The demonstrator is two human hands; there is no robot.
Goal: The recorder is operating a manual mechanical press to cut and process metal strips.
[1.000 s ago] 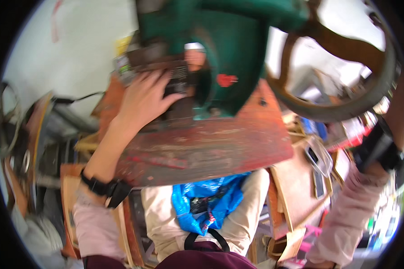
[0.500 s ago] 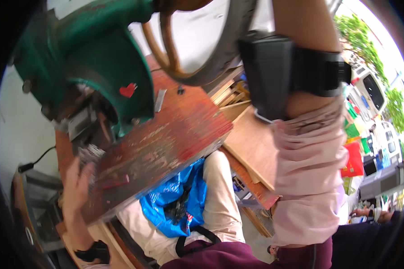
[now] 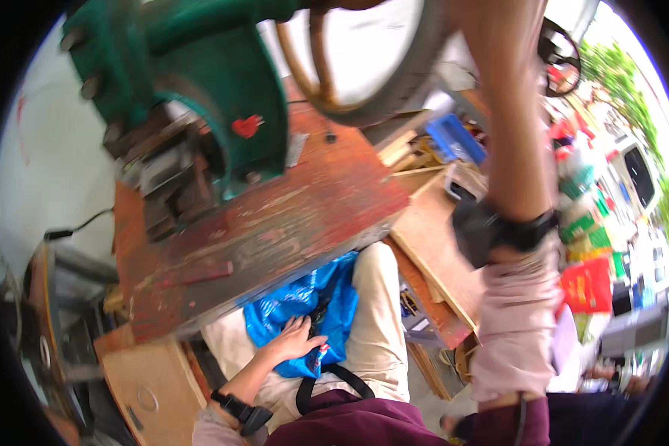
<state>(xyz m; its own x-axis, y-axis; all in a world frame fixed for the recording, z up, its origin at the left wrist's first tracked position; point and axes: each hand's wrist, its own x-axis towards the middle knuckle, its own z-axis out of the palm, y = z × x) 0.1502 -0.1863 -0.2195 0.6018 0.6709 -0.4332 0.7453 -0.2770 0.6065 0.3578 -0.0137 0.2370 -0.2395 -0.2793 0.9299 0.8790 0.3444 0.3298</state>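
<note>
My left hand [image 3: 293, 342] lies over a blue plastic bag [image 3: 264, 320] in my lap, its fingers outstretched and slightly apart. Small dark pieces show inside the bag; nothing can be seen gripped. My right arm reaches up to the rim of a large handwheel [image 3: 372, 108] on a green hand press [image 3: 223, 82]. Only part of my right hand [image 3: 479, 18] shows at the upper edge, blurred, with its fingers hidden. Beneath the press head sits a metal die block [image 3: 167, 175], its details blurred.
The press stands on a worn red wooden bench [image 3: 275, 215] with a flat reddish strip [image 3: 198, 273] near its front edge. At right are a wooden board [image 3: 442, 238] and a blue tray [image 3: 457, 137]. A stool-like wooden panel [image 3: 152, 379] is at lower left.
My left hand has come away from the press die, where blurred shiny bits lay by its fingers, down to the blue bag. My right arm still reaches up to the wheel; the view has shifted.
</note>
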